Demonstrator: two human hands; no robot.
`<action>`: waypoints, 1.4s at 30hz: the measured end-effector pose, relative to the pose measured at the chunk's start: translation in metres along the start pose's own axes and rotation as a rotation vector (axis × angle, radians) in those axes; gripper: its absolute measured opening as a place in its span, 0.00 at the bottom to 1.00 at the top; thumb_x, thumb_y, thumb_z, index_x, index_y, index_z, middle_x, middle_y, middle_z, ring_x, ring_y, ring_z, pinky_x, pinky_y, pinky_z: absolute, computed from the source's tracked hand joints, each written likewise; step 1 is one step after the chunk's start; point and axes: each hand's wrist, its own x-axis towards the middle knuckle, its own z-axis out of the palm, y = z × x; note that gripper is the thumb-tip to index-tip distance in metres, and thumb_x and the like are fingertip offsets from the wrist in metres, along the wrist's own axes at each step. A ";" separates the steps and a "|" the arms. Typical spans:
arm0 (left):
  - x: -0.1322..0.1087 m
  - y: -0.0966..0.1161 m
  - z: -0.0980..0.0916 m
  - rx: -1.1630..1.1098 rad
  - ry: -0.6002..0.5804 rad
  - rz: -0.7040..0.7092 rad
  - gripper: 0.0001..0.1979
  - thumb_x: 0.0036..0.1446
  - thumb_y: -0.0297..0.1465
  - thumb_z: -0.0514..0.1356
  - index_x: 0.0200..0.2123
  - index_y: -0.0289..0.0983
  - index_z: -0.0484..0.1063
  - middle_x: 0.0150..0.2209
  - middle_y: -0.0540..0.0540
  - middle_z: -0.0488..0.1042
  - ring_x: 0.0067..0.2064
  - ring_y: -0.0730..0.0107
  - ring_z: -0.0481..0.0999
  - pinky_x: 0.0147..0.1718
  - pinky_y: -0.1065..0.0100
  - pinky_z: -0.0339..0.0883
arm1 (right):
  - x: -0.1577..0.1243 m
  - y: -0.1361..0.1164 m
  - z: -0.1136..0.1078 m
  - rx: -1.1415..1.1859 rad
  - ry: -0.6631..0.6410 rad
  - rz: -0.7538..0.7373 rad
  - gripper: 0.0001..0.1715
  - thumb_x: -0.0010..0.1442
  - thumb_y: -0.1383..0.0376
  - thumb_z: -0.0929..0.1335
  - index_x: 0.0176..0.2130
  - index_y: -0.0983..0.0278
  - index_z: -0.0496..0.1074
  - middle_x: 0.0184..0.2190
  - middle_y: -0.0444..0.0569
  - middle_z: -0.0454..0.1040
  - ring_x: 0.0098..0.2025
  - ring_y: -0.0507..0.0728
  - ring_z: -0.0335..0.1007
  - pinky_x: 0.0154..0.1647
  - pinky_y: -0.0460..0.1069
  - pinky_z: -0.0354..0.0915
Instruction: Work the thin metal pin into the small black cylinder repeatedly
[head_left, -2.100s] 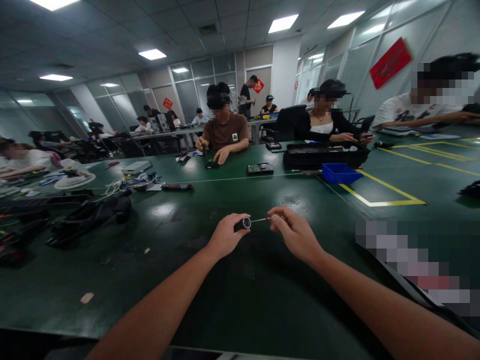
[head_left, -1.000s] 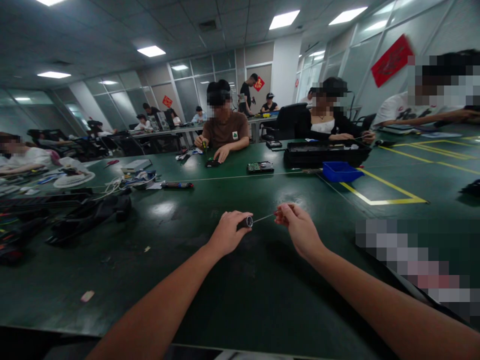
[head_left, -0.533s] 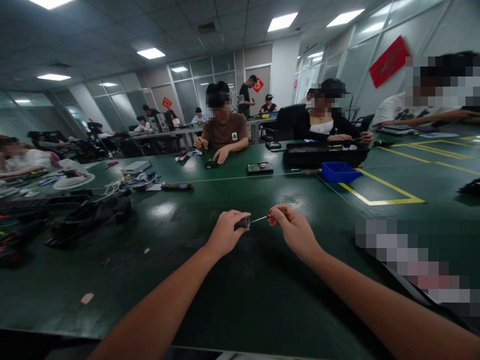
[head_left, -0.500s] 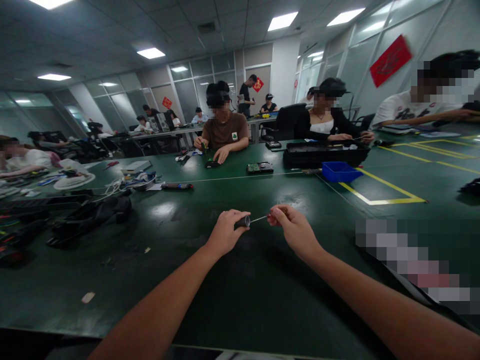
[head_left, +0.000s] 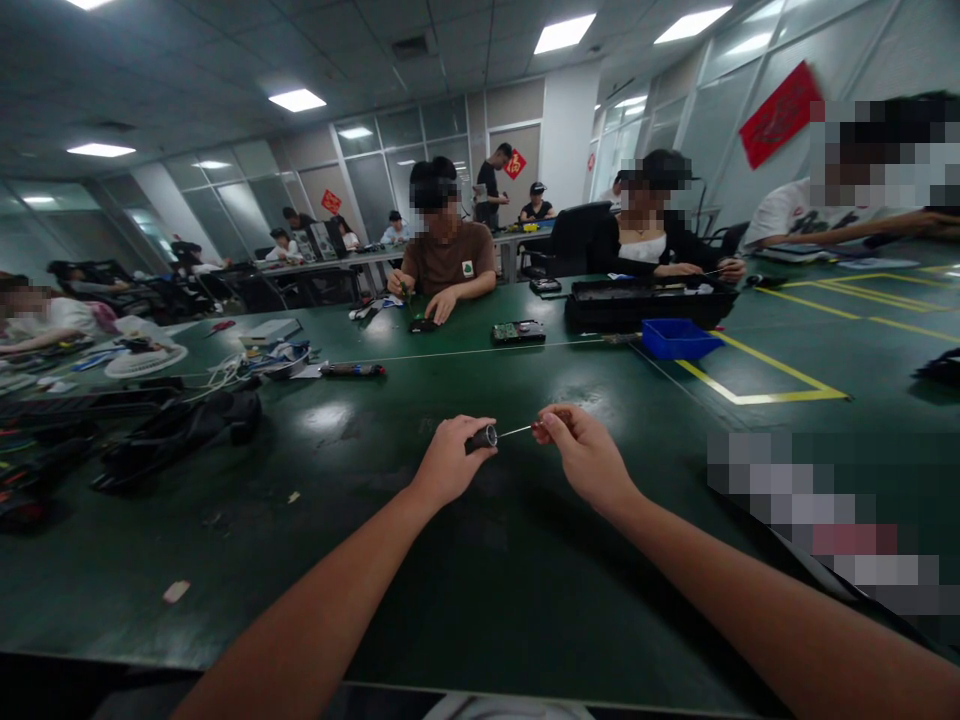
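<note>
A short black tube [head_left: 480, 439] is being gripped by the left hand [head_left: 448, 458], the fingers closing round its body. Its back end is being hidden by the palm; only the pale-rimmed front end is being left in sight, turned to the right. Just right of the tube, a thin metal rod [head_left: 515, 431] is being pinched by the right hand [head_left: 581, 450] between thumb and curled fingers. Its outer end is being covered by those fingers, so the shape of any handle cannot be told. Its other end is reaching the tube's rim; whether the opening is being entered or only passed cannot be made out. Both are being held over the green table [head_left: 465, 620].

Beyond the tube, a small boxed circuit board [head_left: 517, 331] is lying on the table. Beyond it and to the right, a blue tray [head_left: 679, 340] is sitting, its inside barely being shown, in front of a long black case [head_left: 649, 308]. Farther beyond the tube, a small dark object [head_left: 424, 325] is being worked on by a person in a brown shirt [head_left: 457, 258]. Right of the tube and nearer, something pale [head_left: 817, 520] is being masked by blocks.
</note>
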 end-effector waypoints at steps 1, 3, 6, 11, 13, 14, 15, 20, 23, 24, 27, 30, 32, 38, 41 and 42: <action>0.000 0.000 0.000 0.010 0.008 -0.002 0.20 0.55 0.28 0.66 0.53 0.42 0.74 0.49 0.45 0.76 0.52 0.59 0.72 0.54 0.56 0.62 | 0.000 0.001 0.000 0.006 -0.008 0.003 0.17 0.61 0.51 0.66 0.39 0.61 0.71 0.34 0.49 0.77 0.37 0.58 0.75 0.43 0.56 0.70; 0.000 0.000 0.000 0.023 0.021 0.001 0.20 0.55 0.28 0.66 0.52 0.42 0.74 0.49 0.45 0.76 0.51 0.59 0.72 0.54 0.56 0.62 | 0.000 0.001 0.000 0.018 -0.025 0.011 0.16 0.62 0.52 0.66 0.39 0.61 0.71 0.35 0.50 0.78 0.37 0.58 0.75 0.43 0.56 0.70; 0.001 0.001 -0.001 0.041 0.016 0.004 0.20 0.55 0.28 0.66 0.51 0.42 0.74 0.49 0.45 0.76 0.51 0.59 0.72 0.54 0.55 0.61 | 0.000 -0.001 -0.001 -0.018 -0.008 -0.009 0.14 0.62 0.54 0.65 0.39 0.61 0.71 0.34 0.50 0.78 0.37 0.59 0.75 0.43 0.56 0.70; 0.000 0.003 -0.001 0.044 0.011 -0.003 0.20 0.54 0.27 0.67 0.51 0.42 0.75 0.48 0.46 0.77 0.51 0.59 0.72 0.54 0.55 0.61 | -0.003 -0.008 0.000 -0.054 -0.046 -0.010 0.13 0.63 0.56 0.65 0.39 0.61 0.71 0.33 0.49 0.78 0.36 0.58 0.75 0.42 0.56 0.69; 0.000 0.004 -0.001 0.043 0.004 -0.002 0.20 0.54 0.28 0.67 0.52 0.42 0.75 0.49 0.46 0.77 0.51 0.59 0.72 0.54 0.54 0.61 | -0.003 -0.007 0.000 -0.064 -0.031 -0.007 0.12 0.63 0.56 0.65 0.38 0.61 0.71 0.33 0.49 0.78 0.36 0.58 0.75 0.42 0.55 0.69; 0.000 0.004 -0.001 0.044 0.000 -0.003 0.20 0.55 0.28 0.67 0.52 0.42 0.74 0.49 0.46 0.77 0.51 0.58 0.72 0.54 0.54 0.61 | -0.003 -0.006 0.000 -0.072 -0.027 -0.010 0.12 0.63 0.56 0.65 0.39 0.61 0.71 0.33 0.49 0.78 0.37 0.58 0.75 0.42 0.55 0.69; 0.000 0.005 -0.001 0.044 -0.005 -0.003 0.20 0.55 0.29 0.67 0.52 0.43 0.74 0.49 0.45 0.77 0.51 0.58 0.72 0.55 0.53 0.61 | -0.002 -0.004 0.000 -0.079 -0.030 -0.014 0.12 0.63 0.56 0.64 0.39 0.61 0.71 0.33 0.48 0.78 0.37 0.58 0.75 0.42 0.55 0.68; 0.000 0.002 0.000 0.039 -0.030 -0.014 0.20 0.55 0.30 0.66 0.52 0.43 0.74 0.49 0.45 0.76 0.51 0.57 0.72 0.55 0.53 0.61 | 0.000 0.003 -0.003 -0.122 -0.023 -0.020 0.15 0.65 0.53 0.63 0.39 0.61 0.71 0.33 0.48 0.77 0.36 0.58 0.74 0.41 0.55 0.67; 0.000 -0.001 0.001 0.040 -0.037 -0.018 0.20 0.55 0.30 0.67 0.52 0.44 0.75 0.48 0.45 0.77 0.51 0.57 0.73 0.55 0.52 0.61 | -0.001 0.000 -0.006 -0.155 0.058 -0.048 0.15 0.65 0.52 0.62 0.39 0.60 0.70 0.32 0.49 0.76 0.36 0.58 0.73 0.41 0.55 0.66; 0.000 -0.001 0.001 0.040 -0.040 -0.018 0.20 0.54 0.30 0.67 0.52 0.44 0.75 0.48 0.45 0.77 0.51 0.57 0.73 0.54 0.52 0.61 | -0.002 -0.001 -0.007 -0.152 0.072 -0.064 0.15 0.65 0.52 0.62 0.39 0.60 0.70 0.33 0.49 0.76 0.36 0.59 0.73 0.41 0.54 0.66; 0.000 -0.003 0.003 0.040 -0.046 -0.011 0.20 0.54 0.30 0.67 0.52 0.44 0.75 0.48 0.45 0.77 0.50 0.57 0.73 0.53 0.53 0.62 | -0.004 -0.005 -0.007 -0.124 0.050 -0.099 0.15 0.66 0.52 0.63 0.41 0.60 0.70 0.35 0.50 0.76 0.38 0.59 0.73 0.42 0.54 0.66; 0.000 -0.003 0.003 0.042 -0.053 -0.007 0.21 0.54 0.30 0.68 0.52 0.44 0.75 0.47 0.45 0.77 0.49 0.58 0.73 0.53 0.54 0.62 | -0.005 -0.004 -0.006 -0.144 0.002 -0.123 0.14 0.66 0.53 0.62 0.40 0.60 0.69 0.34 0.49 0.76 0.38 0.59 0.74 0.41 0.54 0.66; 0.000 -0.004 0.004 0.046 -0.061 -0.001 0.20 0.54 0.30 0.68 0.51 0.44 0.75 0.47 0.45 0.77 0.49 0.58 0.73 0.53 0.54 0.61 | -0.004 -0.003 -0.005 -0.186 -0.005 -0.132 0.14 0.66 0.54 0.62 0.40 0.60 0.69 0.33 0.49 0.76 0.38 0.59 0.74 0.40 0.54 0.66; 0.000 -0.005 0.005 0.014 -0.079 -0.016 0.20 0.54 0.30 0.67 0.52 0.43 0.75 0.47 0.45 0.76 0.50 0.58 0.73 0.52 0.55 0.63 | -0.003 -0.003 -0.005 -0.300 0.031 -0.154 0.12 0.66 0.56 0.62 0.39 0.59 0.69 0.33 0.48 0.77 0.37 0.60 0.74 0.39 0.54 0.65; 0.000 -0.005 0.004 -0.032 -0.075 -0.044 0.21 0.55 0.30 0.66 0.52 0.43 0.74 0.48 0.45 0.76 0.50 0.58 0.73 0.51 0.57 0.65 | -0.003 -0.006 -0.007 -0.333 0.034 -0.140 0.12 0.66 0.56 0.61 0.39 0.59 0.69 0.32 0.49 0.77 0.36 0.60 0.74 0.37 0.54 0.65; 0.000 -0.005 0.004 -0.049 -0.066 -0.052 0.21 0.55 0.30 0.66 0.52 0.42 0.74 0.48 0.45 0.76 0.50 0.59 0.74 0.51 0.57 0.65 | -0.003 -0.006 -0.007 -0.338 0.041 -0.137 0.12 0.66 0.56 0.61 0.39 0.59 0.69 0.32 0.49 0.77 0.36 0.60 0.74 0.37 0.54 0.64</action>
